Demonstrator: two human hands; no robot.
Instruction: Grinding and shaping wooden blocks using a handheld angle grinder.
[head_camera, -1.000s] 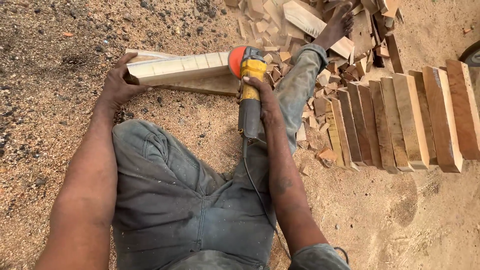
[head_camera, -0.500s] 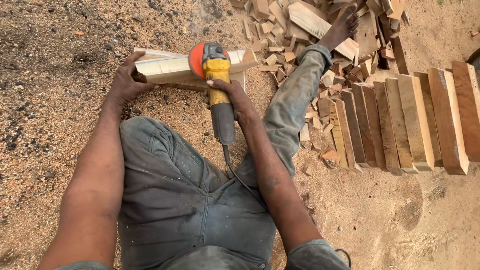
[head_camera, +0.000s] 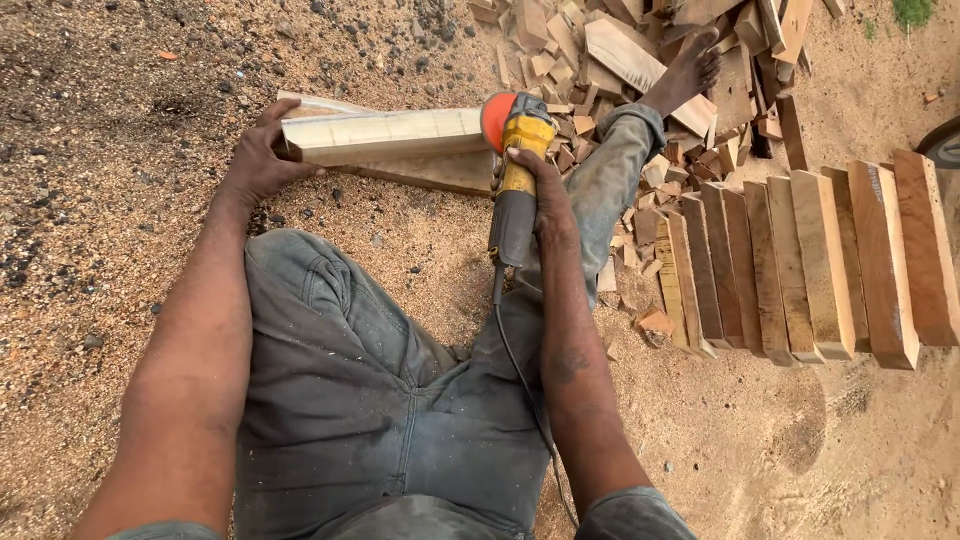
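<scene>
My left hand (head_camera: 258, 158) grips the left end of a pale wooden block (head_camera: 385, 135) that lies across another flat board (head_camera: 430, 172) on the sandy ground. My right hand (head_camera: 538, 188) is shut around the body of a yellow angle grinder (head_camera: 515, 170). Its orange guard and disc (head_camera: 495, 120) sit at the right end of the pale block. The grinder's black cord (head_camera: 520, 380) trails down over my grey trousers. My right leg stretches out, bare foot (head_camera: 685, 72) resting among wood scraps.
A row of several cut wooden blocks (head_camera: 800, 265) stands side by side on the right. A heap of offcuts and chips (head_camera: 600, 50) lies at the top. Sawdust and sand cover the ground; pebbly dirt (head_camera: 100, 100) spreads at the left.
The grinder slid left along the block half a second ago, then back to the block's right end. My left hand keeps hold of the block's left end.
</scene>
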